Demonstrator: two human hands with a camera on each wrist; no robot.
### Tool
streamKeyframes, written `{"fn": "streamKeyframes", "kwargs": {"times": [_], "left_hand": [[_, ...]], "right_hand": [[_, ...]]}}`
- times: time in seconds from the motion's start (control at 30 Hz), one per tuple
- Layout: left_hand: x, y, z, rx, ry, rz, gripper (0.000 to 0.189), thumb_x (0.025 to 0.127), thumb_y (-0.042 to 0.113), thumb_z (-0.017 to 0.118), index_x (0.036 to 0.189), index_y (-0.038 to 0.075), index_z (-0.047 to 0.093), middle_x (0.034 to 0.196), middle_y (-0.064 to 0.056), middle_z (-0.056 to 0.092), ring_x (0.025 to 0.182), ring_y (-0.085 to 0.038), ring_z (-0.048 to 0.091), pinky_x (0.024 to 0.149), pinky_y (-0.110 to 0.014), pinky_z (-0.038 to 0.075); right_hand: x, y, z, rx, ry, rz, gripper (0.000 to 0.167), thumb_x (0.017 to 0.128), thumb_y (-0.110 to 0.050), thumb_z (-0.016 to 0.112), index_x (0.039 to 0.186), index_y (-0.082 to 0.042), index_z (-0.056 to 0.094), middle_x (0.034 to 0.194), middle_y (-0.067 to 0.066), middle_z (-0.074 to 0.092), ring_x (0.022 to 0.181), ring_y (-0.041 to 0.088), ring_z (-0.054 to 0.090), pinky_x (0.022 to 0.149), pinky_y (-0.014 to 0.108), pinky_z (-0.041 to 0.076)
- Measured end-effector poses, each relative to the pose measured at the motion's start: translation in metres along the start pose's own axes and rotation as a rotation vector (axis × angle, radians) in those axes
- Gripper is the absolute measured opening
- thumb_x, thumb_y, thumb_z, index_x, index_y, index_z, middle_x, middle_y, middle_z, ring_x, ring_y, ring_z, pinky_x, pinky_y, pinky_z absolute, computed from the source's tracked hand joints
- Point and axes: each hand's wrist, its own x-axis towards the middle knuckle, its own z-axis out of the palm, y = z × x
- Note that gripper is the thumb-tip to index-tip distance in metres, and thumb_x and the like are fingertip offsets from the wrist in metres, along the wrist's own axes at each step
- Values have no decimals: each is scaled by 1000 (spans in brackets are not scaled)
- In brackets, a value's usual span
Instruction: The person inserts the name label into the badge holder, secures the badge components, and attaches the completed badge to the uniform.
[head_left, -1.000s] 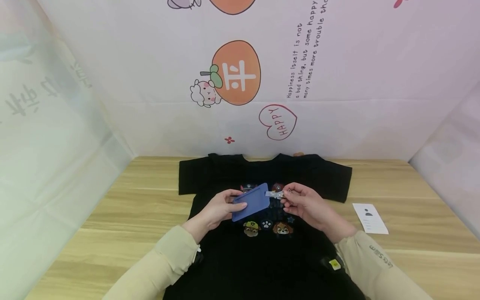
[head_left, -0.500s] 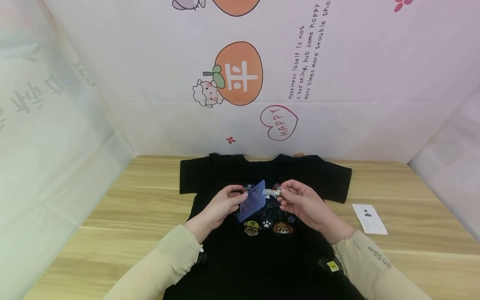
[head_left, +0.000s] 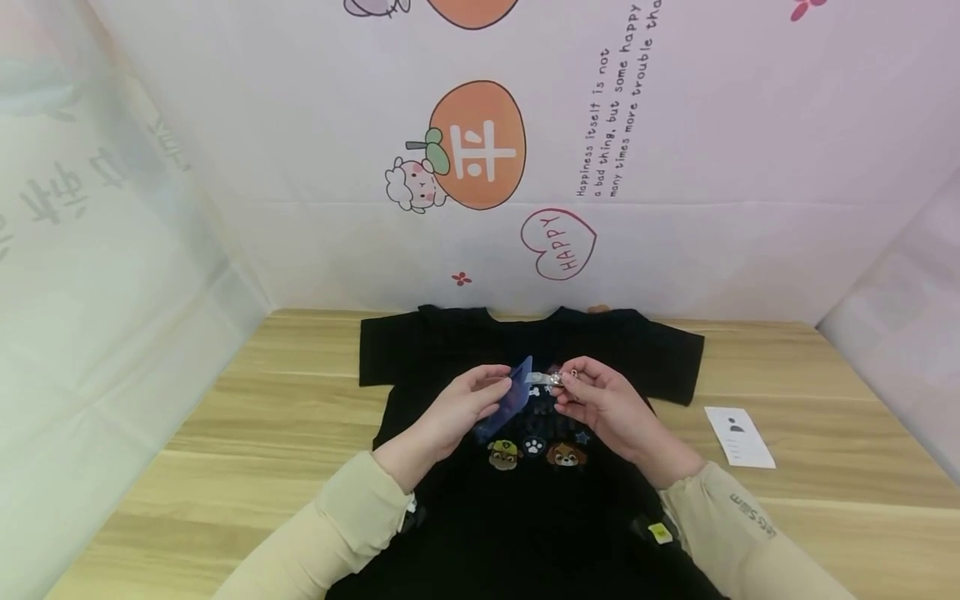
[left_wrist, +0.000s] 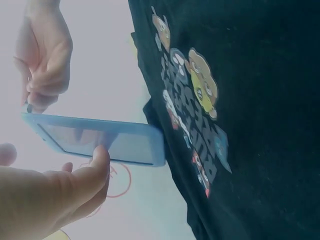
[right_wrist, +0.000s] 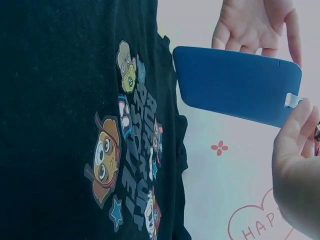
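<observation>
Above the middle of the black T-shirt, which lies spread on the bench, a blue badge holder hangs tilted between the person's two hands. The joining of holder to strap looks done: the clear strap sits at the holder's right end and leads to a metal clip. The filling looks undone. A white card with a small figure printed on it lies flat on the bench, right of the shirt and well apart from the holder, and no such card shows through the holder's window. Nor is the clip fastened to the shirt; it is up in the air, over the printed design.

The left hand has its thumb spread away from the fingers, which meet the window side of the holder; none of them shows across the plain back face, so I judge it to be touching rather than gripping, though how much weight it bears I cannot tell. The right hand has thumb and fingers together, pinching the clip, with the strap running left from that pinch to the holder.
</observation>
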Motion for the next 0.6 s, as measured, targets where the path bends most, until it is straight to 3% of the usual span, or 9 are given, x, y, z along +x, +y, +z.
{"fn": "streamKeyframes", "kwargs": {"times": [0.37, 0.6], "left_hand": [[4, 0, 8, -55, -90, 38, 47, 103, 27, 37, 136, -6, 43, 139, -20, 45, 131, -33, 42, 108, -48, 36], [4, -3, 11, -82, -87, 72, 45, 104, 27, 36, 131, -7, 49, 135, -21, 50, 130, -35, 43, 106, -46, 40]], "right_hand": [[5, 1, 9, -103, -14, -49, 12, 101, -13, 45, 94, -18, 54, 90, -9, 61, 89, 5, 59, 88, 19, 48], [8, 6, 12, -62, -50, -89, 14, 101, -12, 44, 93, -19, 54, 90, -9, 57, 92, 5, 58, 90, 19, 48]]}}
